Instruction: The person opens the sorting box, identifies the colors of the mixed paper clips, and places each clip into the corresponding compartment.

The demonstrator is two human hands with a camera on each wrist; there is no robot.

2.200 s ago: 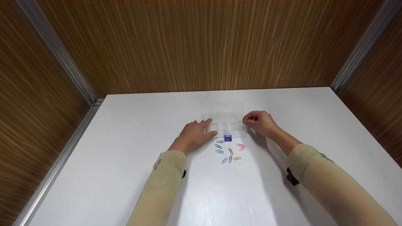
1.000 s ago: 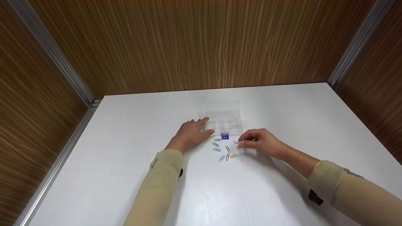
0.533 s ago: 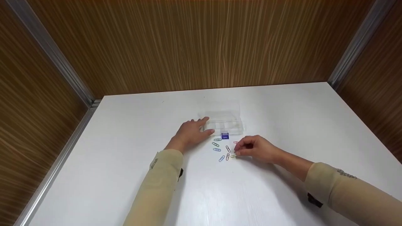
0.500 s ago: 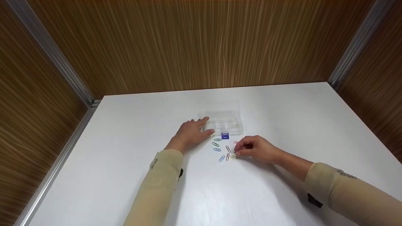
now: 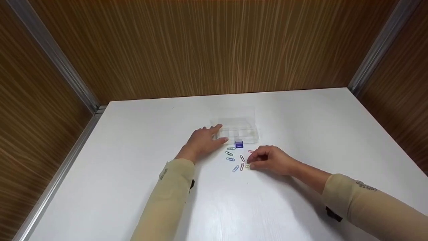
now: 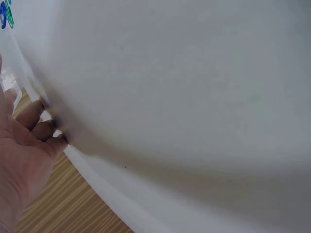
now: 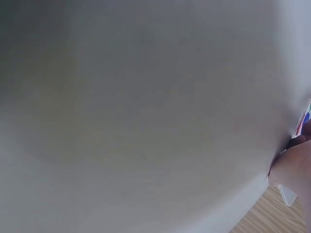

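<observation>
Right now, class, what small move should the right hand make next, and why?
Probably pinch the yellow paper clip and lift it toward the clear box. The right hand has its fingertips curled down at that clip, while the left hand rests flat against the open box.

Right hand (image 5: 269, 160) down among paper clips (image 5: 239, 160)

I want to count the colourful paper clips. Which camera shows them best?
The head view: the paper clips lie scattered on the white table. The left wrist view catches only a corner glimpse; the right wrist view, coloured specks at its edge.
</observation>
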